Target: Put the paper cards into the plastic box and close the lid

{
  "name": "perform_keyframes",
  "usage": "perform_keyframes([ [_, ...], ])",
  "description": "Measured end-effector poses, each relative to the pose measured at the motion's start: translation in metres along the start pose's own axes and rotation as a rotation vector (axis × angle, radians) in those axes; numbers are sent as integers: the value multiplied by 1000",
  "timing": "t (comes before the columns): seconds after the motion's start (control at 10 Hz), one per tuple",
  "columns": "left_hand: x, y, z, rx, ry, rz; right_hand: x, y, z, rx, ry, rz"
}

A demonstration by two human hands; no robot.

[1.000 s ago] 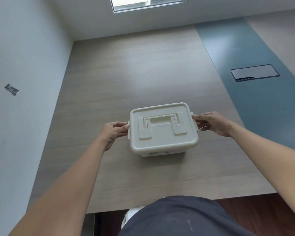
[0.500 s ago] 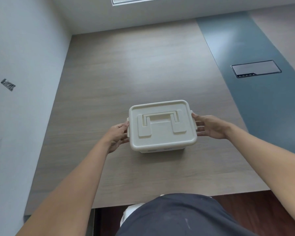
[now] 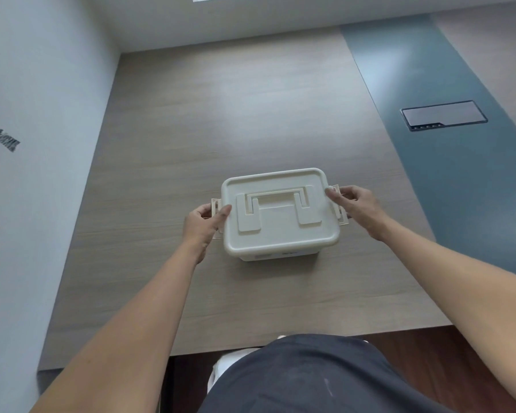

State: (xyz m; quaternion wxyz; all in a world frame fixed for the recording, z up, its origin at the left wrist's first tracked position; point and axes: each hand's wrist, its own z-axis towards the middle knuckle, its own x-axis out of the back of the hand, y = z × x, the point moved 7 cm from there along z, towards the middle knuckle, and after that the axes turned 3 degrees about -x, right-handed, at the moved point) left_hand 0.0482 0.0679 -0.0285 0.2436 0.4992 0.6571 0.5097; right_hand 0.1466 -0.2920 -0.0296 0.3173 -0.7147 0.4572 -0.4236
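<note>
A cream plastic box [image 3: 280, 216] stands on the wooden table with its lid on and the carry handle folded flat on top. My left hand [image 3: 203, 225] grips the left side latch [image 3: 215, 204], which sticks out flipped up from the lid's edge. My right hand [image 3: 355, 207] grips the right side latch [image 3: 340, 213], also flipped outward. Thumbs rest on the lid's rim. No paper cards show anywhere; the box's inside is hidden by the lid.
The wooden table [image 3: 221, 120] meets a white wall [image 3: 36, 144] on the left. A blue-grey strip with a dark cable hatch [image 3: 443, 115] runs along the right. The table's front edge lies just before my body.
Both side latches, flat against the box before, now stick out flipped up under my fingers. My thumbs have moved onto the lid's rim. The view tilted slightly.
</note>
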Motion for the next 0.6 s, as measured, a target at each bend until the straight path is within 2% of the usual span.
perform_keyframes([
  [0.2,3,18,-2,-154,130,353,-4,-19,-10,154,199,-181],
  [0.4,-6,29,-16,-258,205,487,-13,-24,-17,230,290,-267],
  [0.5,-7,30,-21,-262,218,479,-14,-21,-23,231,253,-255],
  [0.6,7,11,-25,-105,287,349,-6,-9,-23,173,224,-189],
])
